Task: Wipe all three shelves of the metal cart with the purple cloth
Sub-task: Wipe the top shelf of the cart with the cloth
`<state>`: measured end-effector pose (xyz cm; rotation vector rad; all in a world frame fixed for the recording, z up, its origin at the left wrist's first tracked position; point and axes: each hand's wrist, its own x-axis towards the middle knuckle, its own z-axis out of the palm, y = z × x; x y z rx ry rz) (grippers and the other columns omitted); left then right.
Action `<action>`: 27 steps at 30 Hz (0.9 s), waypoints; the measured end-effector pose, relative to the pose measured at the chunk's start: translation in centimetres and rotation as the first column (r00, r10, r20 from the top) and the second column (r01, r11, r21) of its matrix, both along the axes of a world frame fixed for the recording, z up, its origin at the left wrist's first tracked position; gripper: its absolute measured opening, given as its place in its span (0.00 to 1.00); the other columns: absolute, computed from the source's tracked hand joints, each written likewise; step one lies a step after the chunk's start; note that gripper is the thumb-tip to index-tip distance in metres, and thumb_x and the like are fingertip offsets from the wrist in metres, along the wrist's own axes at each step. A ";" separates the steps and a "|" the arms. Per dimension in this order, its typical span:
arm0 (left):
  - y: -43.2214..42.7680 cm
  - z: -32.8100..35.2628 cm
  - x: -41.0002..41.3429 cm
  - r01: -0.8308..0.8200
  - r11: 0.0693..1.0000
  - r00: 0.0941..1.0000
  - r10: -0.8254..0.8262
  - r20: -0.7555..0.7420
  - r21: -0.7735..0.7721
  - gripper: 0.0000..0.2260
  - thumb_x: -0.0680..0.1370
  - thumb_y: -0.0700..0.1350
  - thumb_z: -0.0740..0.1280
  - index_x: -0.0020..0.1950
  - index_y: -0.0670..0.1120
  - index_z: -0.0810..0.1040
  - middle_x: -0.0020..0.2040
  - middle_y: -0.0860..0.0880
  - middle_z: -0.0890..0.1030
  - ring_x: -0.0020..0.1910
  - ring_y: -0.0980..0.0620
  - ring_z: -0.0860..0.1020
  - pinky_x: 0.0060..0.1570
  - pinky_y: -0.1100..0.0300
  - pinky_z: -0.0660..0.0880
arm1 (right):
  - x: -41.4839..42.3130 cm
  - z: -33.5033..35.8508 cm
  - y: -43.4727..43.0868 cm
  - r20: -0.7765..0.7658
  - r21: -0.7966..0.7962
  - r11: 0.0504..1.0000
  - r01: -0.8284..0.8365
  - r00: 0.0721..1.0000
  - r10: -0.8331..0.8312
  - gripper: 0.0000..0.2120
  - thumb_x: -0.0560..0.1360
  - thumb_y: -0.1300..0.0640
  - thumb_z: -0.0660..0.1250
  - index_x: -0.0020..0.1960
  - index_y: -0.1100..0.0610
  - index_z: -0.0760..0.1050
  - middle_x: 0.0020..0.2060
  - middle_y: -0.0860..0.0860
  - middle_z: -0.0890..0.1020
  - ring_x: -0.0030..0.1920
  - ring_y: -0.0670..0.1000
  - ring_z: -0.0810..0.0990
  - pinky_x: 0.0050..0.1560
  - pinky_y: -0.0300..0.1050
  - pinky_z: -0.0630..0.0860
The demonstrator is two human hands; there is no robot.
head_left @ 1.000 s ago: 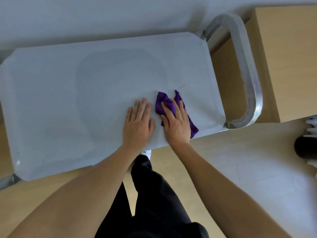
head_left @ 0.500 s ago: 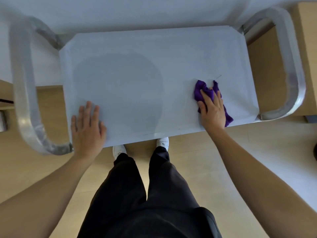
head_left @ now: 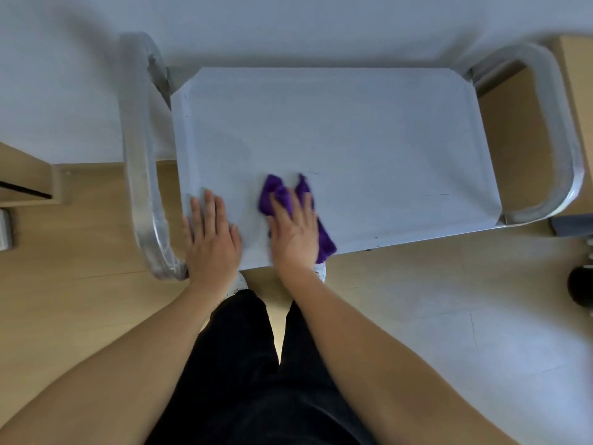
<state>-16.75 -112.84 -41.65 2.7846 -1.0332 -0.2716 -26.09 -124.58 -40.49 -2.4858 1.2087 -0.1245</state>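
The metal cart's top shelf (head_left: 369, 139) fills the middle of the view, seen from above. A crumpled purple cloth (head_left: 282, 191) lies on it near the front edge, left of centre. My right hand (head_left: 296, 234) presses flat on the cloth, fingers spread over it. My left hand (head_left: 211, 239) rests flat on the shelf's front left corner, holding nothing. The two lower shelves are hidden under the top one.
Curved metal handles stand at the cart's left end (head_left: 141, 162) and right end (head_left: 558, 133). Wooden furniture sits at the far left (head_left: 25, 178) and behind the right handle (head_left: 574, 78). A black round object (head_left: 580, 285) lies on the floor at right. My legs (head_left: 250, 364) stand before the cart.
My right hand slid the cloth leftward along the front of the shelf, from the right part to left of centre. My left hand stayed flat on the front left corner.
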 end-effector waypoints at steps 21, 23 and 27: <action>-0.4 0.7 0.1 0.026 0.997 0.999 -0.024 -0.037 0.069 0.27 0.83 0.48 0.52 0.78 0.39 0.49 0.79 0.40 0.48 0.78 0.40 0.46 0.76 0.41 0.47 | 1.9 -0.3 -2.5 0.013 -0.022 0.992 -0.121 0.993 0.121 0.19 0.81 0.51 0.59 0.70 0.51 0.71 0.72 0.55 0.71 0.75 0.62 0.61 0.75 0.57 0.58; -0.4 0.9 0.2 0.036 0.997 0.999 -0.034 -0.028 0.068 0.26 0.83 0.48 0.53 0.78 0.38 0.51 0.79 0.40 0.49 0.78 0.40 0.47 0.76 0.41 0.48 | 1.0 -0.3 -4.6 0.018 -0.024 0.969 -0.246 0.969 0.247 0.19 0.79 0.51 0.62 0.70 0.51 0.72 0.71 0.55 0.71 0.75 0.61 0.63 0.75 0.55 0.59; -0.8 1.2 0.0 0.046 0.997 0.998 -0.044 -0.036 0.067 0.26 0.83 0.47 0.55 0.78 0.38 0.54 0.79 0.40 0.51 0.78 0.40 0.48 0.76 0.42 0.50 | -3.5 -0.4 -12.2 -0.001 -0.048 0.998 -0.026 1.000 0.026 0.19 0.79 0.54 0.63 0.69 0.53 0.73 0.71 0.59 0.70 0.74 0.62 0.63 0.76 0.53 0.59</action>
